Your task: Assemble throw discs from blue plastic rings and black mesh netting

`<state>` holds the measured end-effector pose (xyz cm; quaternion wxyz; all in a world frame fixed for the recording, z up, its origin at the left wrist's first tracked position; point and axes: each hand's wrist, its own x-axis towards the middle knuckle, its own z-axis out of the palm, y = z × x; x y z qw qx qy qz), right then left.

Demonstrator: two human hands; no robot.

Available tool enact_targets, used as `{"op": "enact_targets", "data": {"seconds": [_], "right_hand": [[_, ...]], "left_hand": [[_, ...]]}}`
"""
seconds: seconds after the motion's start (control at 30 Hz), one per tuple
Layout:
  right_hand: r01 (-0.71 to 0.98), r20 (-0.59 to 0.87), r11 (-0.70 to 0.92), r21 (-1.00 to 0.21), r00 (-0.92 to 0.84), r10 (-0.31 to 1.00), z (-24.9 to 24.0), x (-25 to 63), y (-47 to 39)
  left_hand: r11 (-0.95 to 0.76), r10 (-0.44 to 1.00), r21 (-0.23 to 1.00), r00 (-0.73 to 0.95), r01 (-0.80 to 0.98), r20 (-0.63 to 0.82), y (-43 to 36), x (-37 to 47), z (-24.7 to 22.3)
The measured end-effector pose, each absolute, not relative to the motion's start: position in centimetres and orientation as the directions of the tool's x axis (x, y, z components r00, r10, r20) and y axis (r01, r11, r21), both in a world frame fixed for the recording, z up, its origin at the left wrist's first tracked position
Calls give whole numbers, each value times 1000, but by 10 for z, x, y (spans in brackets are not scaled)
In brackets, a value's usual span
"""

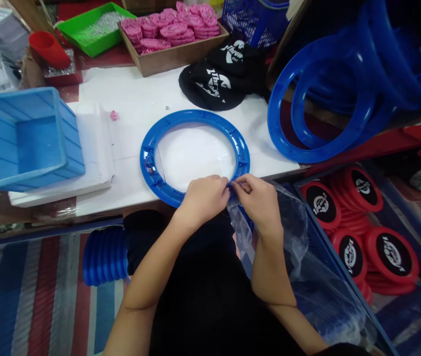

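Observation:
A blue plastic ring (195, 116) lies on the white work surface, its ribbed, hollow side facing up. Small electronic parts with thin wires (150, 165) sit in its channel on the left. My left hand (207, 198) is closed over the ring's front edge. Beside it, my right hand (257, 200) pinches at the front right, fingertips almost meeting the left ones. Whatever small thing they hold between them is hidden. Clear plastic film (243, 232) hangs just below my right hand. A small pink piece (114, 115) lies left of the ring.
A light blue bin (65, 143) stands left on white foam. Behind are a green tray (84, 47), a carton of pink bundles (177, 59) and black printed fabric (210, 84). More blue rings (279, 113) lean at right. Red discs (392, 252) fill a crate below; stacked blue rings (105, 257) lie lower left.

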<state>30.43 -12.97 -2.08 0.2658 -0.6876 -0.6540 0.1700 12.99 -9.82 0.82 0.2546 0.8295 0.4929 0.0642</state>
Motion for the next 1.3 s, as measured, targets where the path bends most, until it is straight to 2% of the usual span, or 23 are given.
{"op": "enact_targets", "data": {"seconds": [0.1, 0.23, 0.3, 0.5, 0.57, 0.93, 1.03, 1.2, 1.3], "right_hand": [[817, 86, -19, -577, 83, 993, -19, 306, -132], [720, -14, 16, -693, -35, 999, -12, 323, -133], [685, -7, 28, -728, -48, 999, -6, 333, -131], [777, 185, 188, -601, -93, 978, 3, 338, -112], [789, 205, 217, -574, -118, 972, 2, 336, -106], [754, 116, 69, -654, 10, 993, -18, 329, -111], [747, 126, 49, -663, 47, 991, -20, 324, -117], [795, 159, 56, -604, 51, 986, -20, 316, -124], [745, 47, 17, -666, 19, 999, -17, 321, -128]], "left_hand": [[-378, 862, 442, 483, 813, -151, -100, 141, 6], [-331, 890, 496, 440, 803, -120, -101, 139, -1], [-310, 899, 525, 424, 793, -110, -100, 136, -4], [-288, 906, 557, 411, 779, -107, -100, 136, -8], [-298, 903, 558, 418, 775, -98, -100, 135, -8], [-368, 855, 583, 510, 724, -93, -97, 125, -3], [-371, 848, 542, 513, 754, -132, -97, 128, 4], [-344, 887, 408, 435, 846, -154, -96, 151, 13], [-348, 883, 387, 437, 854, -171, -97, 161, 11]]}}
